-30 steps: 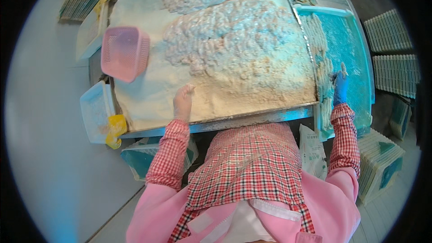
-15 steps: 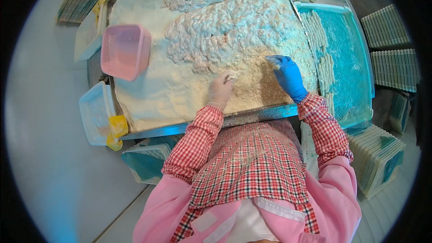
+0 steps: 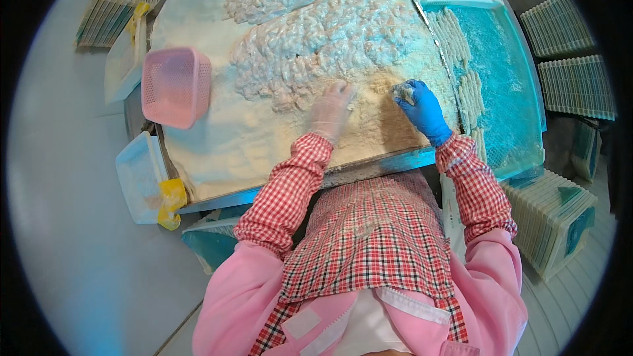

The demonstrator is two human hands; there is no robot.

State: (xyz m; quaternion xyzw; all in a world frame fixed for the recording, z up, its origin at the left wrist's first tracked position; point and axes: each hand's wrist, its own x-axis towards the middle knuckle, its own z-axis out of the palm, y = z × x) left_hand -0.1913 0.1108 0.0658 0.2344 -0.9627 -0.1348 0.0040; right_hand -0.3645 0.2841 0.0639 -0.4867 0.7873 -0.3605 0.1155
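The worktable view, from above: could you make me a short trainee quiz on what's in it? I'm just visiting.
1. Multiple choice: the right hand is gloved in which colour?
A) yellow
B) blue
C) red

2. True or false: the pink basket sits to the left of the left hand.

3. Fill in: floury pale strips lie along the ____ side of the turquoise tray.

Key: 1. B, blue. 2. True. 3. left.
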